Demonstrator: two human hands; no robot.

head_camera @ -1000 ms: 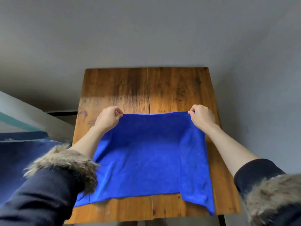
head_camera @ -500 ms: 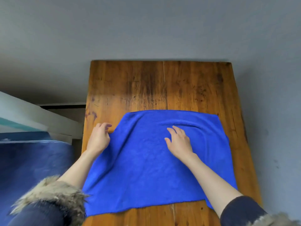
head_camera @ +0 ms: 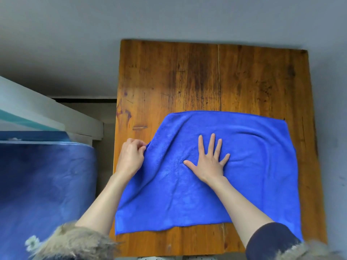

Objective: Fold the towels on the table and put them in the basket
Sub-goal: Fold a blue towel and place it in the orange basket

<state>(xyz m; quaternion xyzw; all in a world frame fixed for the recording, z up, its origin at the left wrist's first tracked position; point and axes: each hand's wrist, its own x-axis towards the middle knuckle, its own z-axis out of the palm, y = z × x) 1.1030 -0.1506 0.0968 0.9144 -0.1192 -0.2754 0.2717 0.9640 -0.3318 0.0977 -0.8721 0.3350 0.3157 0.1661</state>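
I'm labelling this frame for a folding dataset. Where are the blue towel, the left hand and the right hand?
blue towel (head_camera: 262, 166): head view, bare cloth right of the flat hand.
left hand (head_camera: 131, 158): head view, back of the hand.
right hand (head_camera: 209, 164): head view, back of the hand.

I see a bright blue microfibre towel (head_camera: 234, 166) spread over the near half of the worn brown wooden desk (head_camera: 206, 76), its surface creased. My right hand (head_camera: 209, 162) lies flat on its middle, fingers (head_camera: 212, 143) splayed. My left hand (head_camera: 131, 156) pinches the towel's bunched left edge. Fur-trimmed dark sleeves (head_camera: 75, 243) frame the bottom; blue fabric (head_camera: 43, 184) sits left of the desk.
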